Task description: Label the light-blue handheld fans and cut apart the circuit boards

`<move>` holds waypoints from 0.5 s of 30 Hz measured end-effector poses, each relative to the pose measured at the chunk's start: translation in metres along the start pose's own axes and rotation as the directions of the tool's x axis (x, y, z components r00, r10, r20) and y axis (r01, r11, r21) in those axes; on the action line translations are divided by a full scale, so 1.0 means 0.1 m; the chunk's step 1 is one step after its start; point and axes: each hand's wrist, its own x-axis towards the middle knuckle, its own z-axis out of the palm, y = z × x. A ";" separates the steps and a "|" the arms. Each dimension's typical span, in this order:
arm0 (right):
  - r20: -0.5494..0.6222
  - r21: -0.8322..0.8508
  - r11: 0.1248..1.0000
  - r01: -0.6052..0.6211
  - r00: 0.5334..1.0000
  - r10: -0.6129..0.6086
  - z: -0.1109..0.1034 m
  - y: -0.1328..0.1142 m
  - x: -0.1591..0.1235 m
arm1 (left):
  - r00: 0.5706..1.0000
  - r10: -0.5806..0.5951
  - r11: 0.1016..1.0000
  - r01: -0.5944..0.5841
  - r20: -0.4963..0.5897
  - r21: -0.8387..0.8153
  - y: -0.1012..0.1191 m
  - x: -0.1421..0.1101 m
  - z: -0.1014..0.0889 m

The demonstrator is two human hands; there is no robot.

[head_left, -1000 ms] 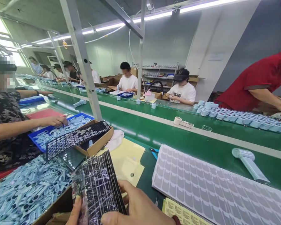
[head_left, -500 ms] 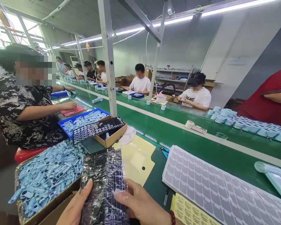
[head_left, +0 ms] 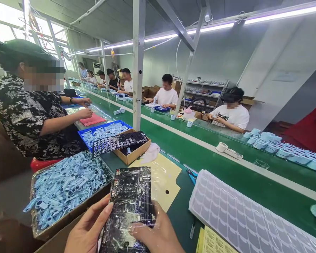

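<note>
Stack of black sheets (head_left: pixel 126 207) in clear film (head_left: pixel 133 182); held before yellow paper (head_left: pixel 165 177) on worktop (head_left: pixel 181 211), between left grip (head_left: pixel 91 225), closed on left edge, and right grip (head_left: pixel 160 228), clasping right side. Could slide apart or drop if squeezed unevenly through slick-looking film.

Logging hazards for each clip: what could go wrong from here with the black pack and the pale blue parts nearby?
The glossy black pack, held between the left hand and right hand, might slip. The pale blue parts are heaped in a box, one jutting over its rim; a bump could spill some.
</note>
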 end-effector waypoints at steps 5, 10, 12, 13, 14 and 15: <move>0.015 -0.122 0.992 0.031 0.999 -0.030 -0.02 -0.06 0.01 | 0.999 -0.046 0.988 0.049 0.023 -0.146 -0.09 0.08 -0.07; 0.061 -0.048 0.999 -0.016 0.998 0.019 0.02 -0.17 -0.08 | 0.998 -0.051 0.982 0.055 0.022 -0.179 -0.06 0.06 -0.13; 0.041 -0.122 0.992 0.032 0.999 -0.027 0.06 -0.22 -0.11 | 1.000 0.022 0.993 -0.023 -0.011 -0.113 -0.07 0.04 -0.16; 0.004 -0.216 0.975 0.049 0.999 -0.049 0.07 -0.24 -0.11 | 0.992 0.122 0.990 -0.124 -0.028 -0.069 -0.08 0.03 -0.17; -0.041 -0.334 0.941 0.054 0.997 -0.072 0.09 -0.26 -0.10 | 0.964 0.264 0.964 -0.265 -0.024 -0.026 -0.10 0.01 -0.17; -0.086 -0.459 0.887 0.044 0.992 -0.093 0.11 -0.27 -0.09 | 0.910 0.415 0.910 -0.415 -0.010 0.013 -0.13 -0.02 -0.17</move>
